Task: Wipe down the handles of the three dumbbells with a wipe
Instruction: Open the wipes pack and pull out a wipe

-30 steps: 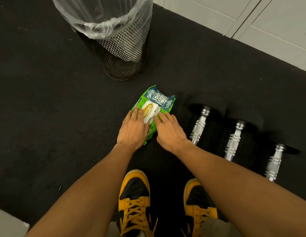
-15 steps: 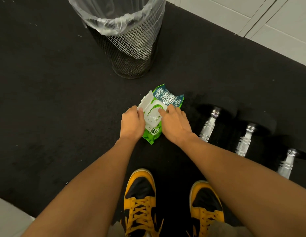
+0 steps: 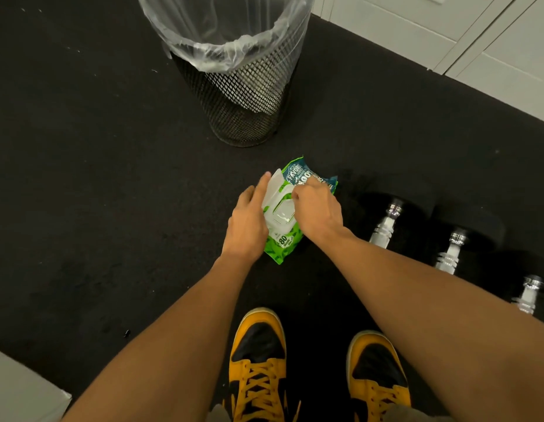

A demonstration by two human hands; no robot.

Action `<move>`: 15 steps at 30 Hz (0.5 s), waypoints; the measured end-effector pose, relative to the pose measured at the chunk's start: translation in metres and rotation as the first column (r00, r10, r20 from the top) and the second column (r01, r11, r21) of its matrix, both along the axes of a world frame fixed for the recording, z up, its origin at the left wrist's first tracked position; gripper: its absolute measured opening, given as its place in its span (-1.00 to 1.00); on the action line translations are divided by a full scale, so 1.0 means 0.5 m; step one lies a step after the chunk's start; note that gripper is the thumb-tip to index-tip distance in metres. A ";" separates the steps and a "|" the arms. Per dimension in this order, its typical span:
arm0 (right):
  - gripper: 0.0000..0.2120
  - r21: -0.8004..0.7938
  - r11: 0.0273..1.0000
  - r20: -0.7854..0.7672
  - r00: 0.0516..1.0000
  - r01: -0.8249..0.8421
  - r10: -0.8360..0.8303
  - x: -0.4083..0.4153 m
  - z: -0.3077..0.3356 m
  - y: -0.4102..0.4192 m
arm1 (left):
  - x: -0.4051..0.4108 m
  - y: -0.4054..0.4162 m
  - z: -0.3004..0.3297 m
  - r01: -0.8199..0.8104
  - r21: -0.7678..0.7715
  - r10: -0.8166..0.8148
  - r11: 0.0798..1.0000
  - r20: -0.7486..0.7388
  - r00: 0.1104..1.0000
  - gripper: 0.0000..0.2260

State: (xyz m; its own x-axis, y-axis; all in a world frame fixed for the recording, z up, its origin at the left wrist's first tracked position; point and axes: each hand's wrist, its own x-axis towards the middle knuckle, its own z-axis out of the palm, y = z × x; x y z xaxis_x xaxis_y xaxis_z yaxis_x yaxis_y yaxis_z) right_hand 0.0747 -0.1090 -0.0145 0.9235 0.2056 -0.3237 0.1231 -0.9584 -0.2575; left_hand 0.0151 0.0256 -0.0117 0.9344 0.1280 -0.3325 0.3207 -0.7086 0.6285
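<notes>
Head view showed the wipes pack (image 3: 287,239) flat on the black floor mat (image 3: 112,208), between the mesh bin (image 3: 243,95) and the three dumbbells (image 3: 386,226) lying in a row to its right, untouched. Left hand (image 3: 246,226) lay with straight fingers against the pack's left edge and raised lid (image 3: 272,185), probably to pin it while a wipe gets drawn. Right hand (image 3: 317,208) reached over the opening, fingers curled; whether it pinched a wipe couldn't be told, no wipe visible. Dumbbell heads merged into the dark mat; right forearm cut off the near ends.
</notes>
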 end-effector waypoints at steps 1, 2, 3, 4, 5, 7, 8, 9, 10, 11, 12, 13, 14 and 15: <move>-0.82 -0.003 1.000 0.003 1.000 -0.009 0.009 -0.002 -0.001 -0.001 | -0.001 -0.001 0.003 0.029 0.023 -0.028 0.999 -0.009 1.000 -0.34; -0.83 -0.003 1.000 0.005 1.000 -0.009 0.009 -0.004 0.000 -0.001 | -0.002 -0.002 0.003 0.041 0.041 -0.040 0.998 -0.014 0.999 -0.34; -0.83 0.003 1.000 0.008 1.000 0.000 0.000 -0.005 0.000 -0.001 | -0.003 -0.002 -0.001 0.055 0.063 -0.054 0.997 -0.004 0.999 -0.33; -0.84 0.017 1.000 0.013 1.000 0.015 -0.015 -0.007 0.002 -0.001 | -0.005 -0.002 -0.005 0.077 0.089 -0.078 0.993 0.010 0.997 -0.31; -0.84 0.036 0.999 0.017 0.999 0.029 -0.029 -0.008 0.002 0.000 | -0.005 -0.002 -0.010 0.102 0.107 -0.106 0.989 0.026 0.994 -0.27; -0.84 0.076 0.996 0.023 0.999 0.046 -0.048 -0.015 0.006 0.001 | -0.004 0.000 -0.016 0.127 0.099 -0.131 0.987 0.038 0.991 -0.21; -0.83 0.095 0.994 0.025 0.998 0.051 -0.053 -0.021 0.008 0.002 | -0.002 0.001 -0.015 0.130 0.088 -0.133 0.988 0.033 0.991 -0.20; -0.83 0.116 0.992 0.026 0.998 0.055 -0.059 -0.029 0.008 0.003 | 0.000 0.002 -0.011 0.135 0.087 -0.138 0.987 0.029 0.990 -0.21; -0.83 0.138 0.988 0.026 0.997 0.063 -0.067 -0.038 0.010 0.004 | 0.003 0.003 -0.006 0.145 0.097 -0.148 0.985 0.023 0.989 -0.24; -0.83 0.155 0.985 0.024 0.997 0.074 -0.079 -0.047 0.011 0.005 | 0.007 0.004 -0.003 0.159 0.111 -0.161 0.981 0.013 0.987 -0.29; -0.83 0.169 0.982 0.022 0.996 0.086 -0.090 -0.056 0.013 0.007 | 0.010 0.005 -0.001 0.174 0.118 -0.175 0.978 -0.006 0.985 -0.34; -0.83 0.180 0.979 0.016 0.995 0.092 -0.096 -0.065 0.014 0.009 | 0.012 0.006 0.000 0.188 0.114 -0.186 0.975 -0.031 0.982 -0.38; -0.82 0.191 0.977 0.011 0.995 0.094 -0.098 -0.076 0.017 0.012 | 0.012 0.007 -0.001 0.202 0.103 -0.197 0.974 -0.053 0.979 -0.41; -0.81 0.206 0.973 0.003 0.995 0.100 -0.103 -0.086 0.019 0.016 | 0.012 0.008 -0.003 0.215 0.091 -0.210 0.972 -0.066 0.976 -0.44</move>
State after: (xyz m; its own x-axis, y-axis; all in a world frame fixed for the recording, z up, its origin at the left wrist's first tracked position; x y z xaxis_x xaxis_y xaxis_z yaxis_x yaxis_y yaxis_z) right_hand 0.0317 -0.1011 -0.0050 0.9469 0.1716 -0.2719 0.0328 -0.8928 -0.4493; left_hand 0.0212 0.0295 -0.0133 0.9242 -0.0372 -0.3802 0.1887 -0.8209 0.5391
